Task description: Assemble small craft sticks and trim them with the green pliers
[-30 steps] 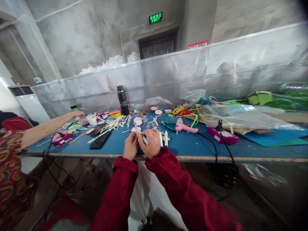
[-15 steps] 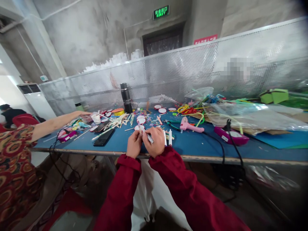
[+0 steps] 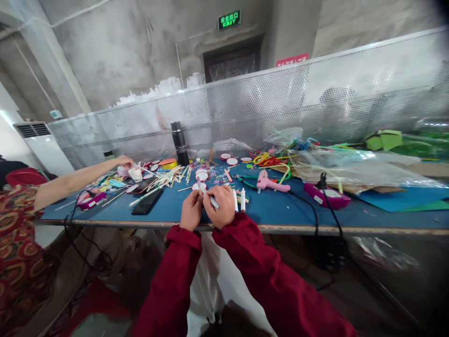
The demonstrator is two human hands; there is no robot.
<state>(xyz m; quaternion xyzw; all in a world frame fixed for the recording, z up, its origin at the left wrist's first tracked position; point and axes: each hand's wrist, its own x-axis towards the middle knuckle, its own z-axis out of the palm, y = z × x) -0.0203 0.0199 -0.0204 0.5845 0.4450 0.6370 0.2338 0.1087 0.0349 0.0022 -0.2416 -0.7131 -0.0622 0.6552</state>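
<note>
At the table's front edge my left hand pinches a small, thin, pale piece, mostly hidden by the fingers. Pressed close beside it, my right hand is closed around a marker pen with a light grey barrel, its tip end at the pale piece. Just right of my right hand, white markers lie side by side on the blue table. Beyond my fingers are round white discs with red rims.
A co-worker's hand reaches in from the left over a white cup. Around lie a black phone, wooden sticks, a black thermos, a pink glue gun with a cable, pliers and a purple box.
The whole view has shifted slightly left. My two hands keep the same hold, close together. The co-worker's hand has lifted a little above the cup, its fingers now at something pale.
</note>
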